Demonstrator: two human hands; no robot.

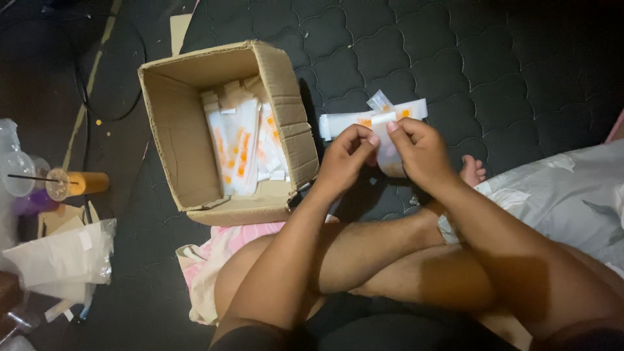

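A small clear packet (390,156) is pinched at its top edge by both hands, left hand (348,156) and right hand (422,153), fingers pressed together; its long axis hangs downward, right of the cardboard box (195,143).

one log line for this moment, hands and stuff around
left hand: pinching packet | right hand: pinching same packet | box: open, packets inside, left of hands | stack: behind hands | surface: dark quilt
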